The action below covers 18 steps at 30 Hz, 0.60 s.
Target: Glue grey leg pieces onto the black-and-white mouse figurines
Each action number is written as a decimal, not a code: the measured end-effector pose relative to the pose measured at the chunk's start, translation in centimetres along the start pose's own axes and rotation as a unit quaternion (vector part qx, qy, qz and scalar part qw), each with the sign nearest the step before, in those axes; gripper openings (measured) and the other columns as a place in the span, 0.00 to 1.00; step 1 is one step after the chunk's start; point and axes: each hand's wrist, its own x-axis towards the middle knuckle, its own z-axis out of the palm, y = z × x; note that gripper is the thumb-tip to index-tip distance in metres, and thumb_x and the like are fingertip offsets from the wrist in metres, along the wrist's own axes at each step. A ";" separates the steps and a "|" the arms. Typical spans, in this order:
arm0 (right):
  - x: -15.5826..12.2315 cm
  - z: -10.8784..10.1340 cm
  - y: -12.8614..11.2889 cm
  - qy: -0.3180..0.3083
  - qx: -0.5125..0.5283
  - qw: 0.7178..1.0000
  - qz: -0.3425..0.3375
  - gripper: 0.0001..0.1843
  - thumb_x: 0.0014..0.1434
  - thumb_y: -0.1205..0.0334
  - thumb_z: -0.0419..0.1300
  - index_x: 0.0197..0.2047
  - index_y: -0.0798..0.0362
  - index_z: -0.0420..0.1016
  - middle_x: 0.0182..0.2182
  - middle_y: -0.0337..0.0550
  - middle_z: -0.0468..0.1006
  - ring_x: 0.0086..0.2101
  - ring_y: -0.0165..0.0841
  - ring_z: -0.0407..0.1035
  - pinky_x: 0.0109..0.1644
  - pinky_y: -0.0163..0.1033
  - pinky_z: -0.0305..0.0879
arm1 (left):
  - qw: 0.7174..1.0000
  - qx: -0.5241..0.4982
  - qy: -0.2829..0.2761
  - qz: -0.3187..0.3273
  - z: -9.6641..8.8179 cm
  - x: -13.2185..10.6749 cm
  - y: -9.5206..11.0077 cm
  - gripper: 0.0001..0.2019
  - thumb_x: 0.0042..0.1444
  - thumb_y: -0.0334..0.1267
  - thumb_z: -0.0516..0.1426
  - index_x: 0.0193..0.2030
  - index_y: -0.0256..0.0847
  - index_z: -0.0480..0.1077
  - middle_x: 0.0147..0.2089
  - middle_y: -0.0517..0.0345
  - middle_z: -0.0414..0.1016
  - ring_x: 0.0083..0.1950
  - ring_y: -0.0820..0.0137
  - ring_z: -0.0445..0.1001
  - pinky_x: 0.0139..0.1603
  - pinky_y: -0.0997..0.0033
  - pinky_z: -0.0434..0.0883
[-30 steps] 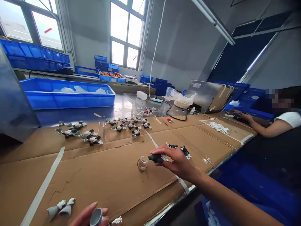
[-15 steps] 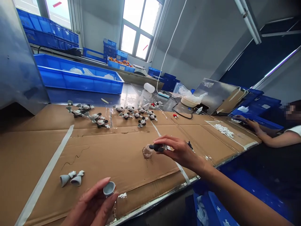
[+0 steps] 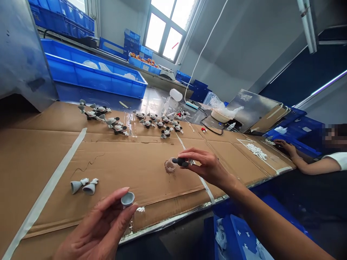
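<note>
My left hand (image 3: 103,225) pinches a small grey cone-shaped part (image 3: 127,199) at the near edge of the cardboard-covered table (image 3: 135,173). My right hand (image 3: 208,168) holds a black toy piece (image 3: 180,161) just above a small clear jar (image 3: 170,166) standing on the cardboard. Two more grey cone parts (image 3: 84,186) lie to the left of my left hand. Several black-and-white mouse figures (image 3: 159,124) stand in rows further back, and another group (image 3: 104,115) sits to the left.
A long blue bin (image 3: 89,77) with plastic bags stands behind the cardboard. A co-worker's hand (image 3: 284,146) rests at the right near a pile of small white parts (image 3: 256,150). A metal sheet (image 3: 252,108), a white bottle (image 3: 175,95) and a black cable lie at the back.
The view has tilted down and my left hand has risen further into the picture with the grey part. My right hand has kept the black piece beside the jar.
</note>
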 end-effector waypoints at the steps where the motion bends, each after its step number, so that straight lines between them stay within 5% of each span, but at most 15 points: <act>1: 0.0 -0.1 -0.1 -0.002 -0.001 1.000 0.002 0.09 0.66 0.58 0.64 0.48 0.48 0.81 0.43 0.45 0.83 0.41 0.34 0.79 0.46 0.38 0.76 | 1.000 -0.010 -0.019 -0.017 -0.2 0.2 0.0 0.23 0.33 0.50 0.77 0.38 0.48 0.84 0.34 0.57 0.84 0.33 0.70 0.83 0.42 0.85 0.76; 4: 0.2 -0.4 -0.4 -0.012 -0.004 1.000 0.011 0.10 0.67 0.57 0.63 0.48 0.48 0.82 0.42 0.45 0.83 0.41 0.34 0.79 0.47 0.38 0.76 | 0.998 0.002 -0.022 -0.057 -0.7 0.4 -0.4 0.25 0.32 0.50 0.77 0.39 0.45 0.84 0.36 0.55 0.84 0.34 0.67 0.83 0.40 0.82 0.78; 11: 0.4 -0.6 -0.6 -0.018 0.008 0.999 0.028 0.10 0.66 0.55 0.63 0.47 0.48 0.83 0.42 0.44 0.83 0.41 0.34 0.79 0.46 0.37 0.76 | 0.998 0.051 0.036 0.013 -0.5 -0.2 -0.8 0.20 0.38 0.48 0.75 0.40 0.48 0.83 0.40 0.59 0.84 0.32 0.71 0.82 0.40 0.83 0.78; 15: 0.4 -0.6 -0.7 -0.012 0.032 0.999 0.042 0.09 0.64 0.56 0.66 0.46 0.47 0.83 0.42 0.44 0.83 0.41 0.35 0.79 0.47 0.38 0.75 | 0.999 0.030 0.001 -0.016 -0.4 0.0 -0.6 0.22 0.35 0.48 0.76 0.39 0.45 0.83 0.39 0.55 0.84 0.33 0.66 0.83 0.38 0.79 0.80; 18: 0.5 -0.9 -1.0 0.001 0.059 0.996 0.068 0.09 0.61 0.56 0.68 0.45 0.47 0.84 0.42 0.43 0.83 0.41 0.35 0.78 0.47 0.38 0.74 | 0.999 0.020 0.024 -0.008 0.3 -0.4 -0.1 0.21 0.37 0.51 0.75 0.38 0.46 0.82 0.38 0.60 0.83 0.33 0.71 0.82 0.41 0.83 0.78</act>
